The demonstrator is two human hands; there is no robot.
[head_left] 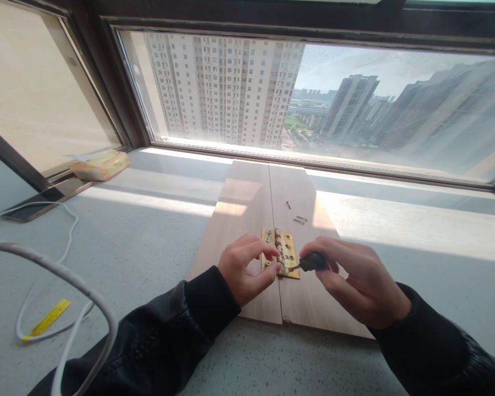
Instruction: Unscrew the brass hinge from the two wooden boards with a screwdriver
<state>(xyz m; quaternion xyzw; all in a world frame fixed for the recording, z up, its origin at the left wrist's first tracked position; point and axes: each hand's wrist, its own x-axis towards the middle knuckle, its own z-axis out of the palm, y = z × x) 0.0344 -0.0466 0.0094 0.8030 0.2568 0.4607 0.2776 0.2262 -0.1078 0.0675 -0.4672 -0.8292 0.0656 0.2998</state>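
Observation:
A brass-coloured hinge (pixel 289 254) lies unfolded across the seam between two pale wooden boards (pixel 247 192). My right hand (pixel 352 278) grips a small screwdriver (pixel 312 261) by its black handle, its tip at the lower holes of the hinge's right leaf. From the left, my left hand (pixel 247 268) reaches over the hinge, thumb and index finger bent around its knuckle with a small gap between them. Nothing shows in that gap. My left fingers cover part of the left leaf. Beyond the hinge, several loose screws (pixel 300 220) lie on the right board.
The boards rest on a speckled white counter (pixel 157 236) below a window. A white cable (pixel 97 297) with a yellow tag (pixel 47 319) loops at the left, close to my left sleeve. Farther back are a phone (pixel 37 204) and a tissue pack (pixel 101 165).

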